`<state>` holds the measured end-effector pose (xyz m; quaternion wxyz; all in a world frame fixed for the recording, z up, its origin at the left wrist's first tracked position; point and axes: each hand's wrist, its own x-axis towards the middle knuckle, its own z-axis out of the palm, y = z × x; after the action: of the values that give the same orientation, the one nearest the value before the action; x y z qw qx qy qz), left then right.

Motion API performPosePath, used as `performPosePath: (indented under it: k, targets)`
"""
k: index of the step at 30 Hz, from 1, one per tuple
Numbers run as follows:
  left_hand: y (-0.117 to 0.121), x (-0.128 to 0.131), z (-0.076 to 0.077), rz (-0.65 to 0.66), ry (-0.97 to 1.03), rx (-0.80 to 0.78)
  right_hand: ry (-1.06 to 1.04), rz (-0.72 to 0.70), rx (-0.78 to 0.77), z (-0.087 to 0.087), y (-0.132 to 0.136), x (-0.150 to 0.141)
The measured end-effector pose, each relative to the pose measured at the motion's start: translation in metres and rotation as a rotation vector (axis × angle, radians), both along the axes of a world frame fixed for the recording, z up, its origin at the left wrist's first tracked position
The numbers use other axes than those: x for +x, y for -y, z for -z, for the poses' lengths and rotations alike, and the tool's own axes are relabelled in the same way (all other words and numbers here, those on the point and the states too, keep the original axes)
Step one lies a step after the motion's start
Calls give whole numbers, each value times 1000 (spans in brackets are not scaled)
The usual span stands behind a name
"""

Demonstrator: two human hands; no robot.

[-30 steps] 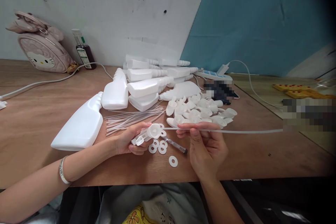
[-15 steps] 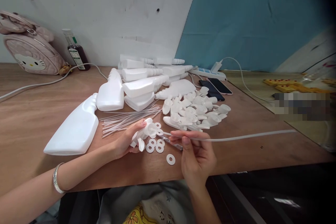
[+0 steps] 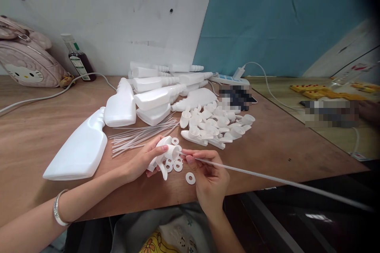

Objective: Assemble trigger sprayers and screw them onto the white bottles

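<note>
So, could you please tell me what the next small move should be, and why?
Probably ease the thin tube into the spray head: the left hand holds the head, its opening facing the right hand, which pinches the tube near its end, at that opening.

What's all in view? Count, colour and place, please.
Spray head: one, white, left hand
Tube: one, whitish, right hand
Washers: several, white, between the hands
Loose tubes: many, whitish, behind left hand
Loose spray heads: many, white, behind right hand
Large bottles: about ten, white, left and centre
Small bottle: one, dark, back left
Bag: one, pink, far left
Power strip: one, white and blue, back
Cables: at least two, white, left and right
Unclear objects: several, yellow, far right
Table: one, brown, underneath
Bracelet: one, silver, left wrist
Left hand: one, gripping spray head
Right hand: one, gripping tube
</note>
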<state>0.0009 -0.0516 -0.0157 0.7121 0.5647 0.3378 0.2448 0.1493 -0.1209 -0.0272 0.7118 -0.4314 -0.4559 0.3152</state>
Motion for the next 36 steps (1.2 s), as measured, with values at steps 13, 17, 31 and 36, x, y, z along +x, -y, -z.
performPosePath:
  k: [13, 17, 31, 36]
  targets:
    - [1, 1, -1, -35, 30, -10, -3, 128, 61, 4, 5, -3]
    - [1, 1, 0, -38, 31, -2, -2, 132, 71, 6, 5, -3]
    - [2, 0, -1, 14, 62, 38, -5, 163, 29, 8, 6, -3]
    - [2, -1, -2, 34, 100, 16, 62, 176, -22, 10, 7, -1]
